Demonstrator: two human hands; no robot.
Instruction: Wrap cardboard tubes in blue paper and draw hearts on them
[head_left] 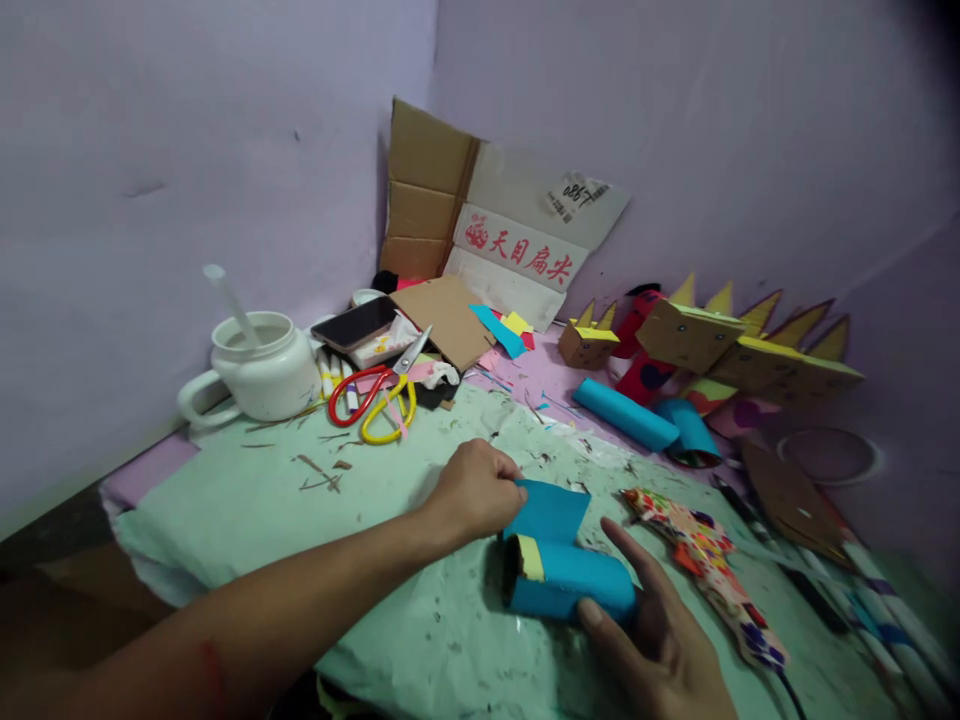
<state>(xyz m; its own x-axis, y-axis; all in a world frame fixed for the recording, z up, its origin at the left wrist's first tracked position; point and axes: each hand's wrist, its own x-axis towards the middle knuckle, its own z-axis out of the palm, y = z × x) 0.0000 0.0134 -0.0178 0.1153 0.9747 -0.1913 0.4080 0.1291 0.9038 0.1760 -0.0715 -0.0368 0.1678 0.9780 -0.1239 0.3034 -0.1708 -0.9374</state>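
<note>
A cardboard tube (570, 578) partly wrapped in blue paper lies on its side on the table. A yellowish strip shows near its left end. The loose blue paper flap (549, 508) stands up behind the tube. My left hand (476, 490) is closed, pinching the left edge of that flap between thumb and fingers. Around the tube's right end is my right hand (660, 640), its thumb against the near side and its index finger stretched out above. The other right fingers are partly hidden. To the right lies a glue gun (709, 565) with a colourful floral cover.
Red and yellow scissors (382, 385) lie beside a white mug (262, 365) and a phone (356, 323). Behind are cardboard sheets (442, 315), blue tubes (626, 413) and spiked cardboard figures (690, 335). Markers (892, 610) lie at right. Scraps litter the green cover (390, 500).
</note>
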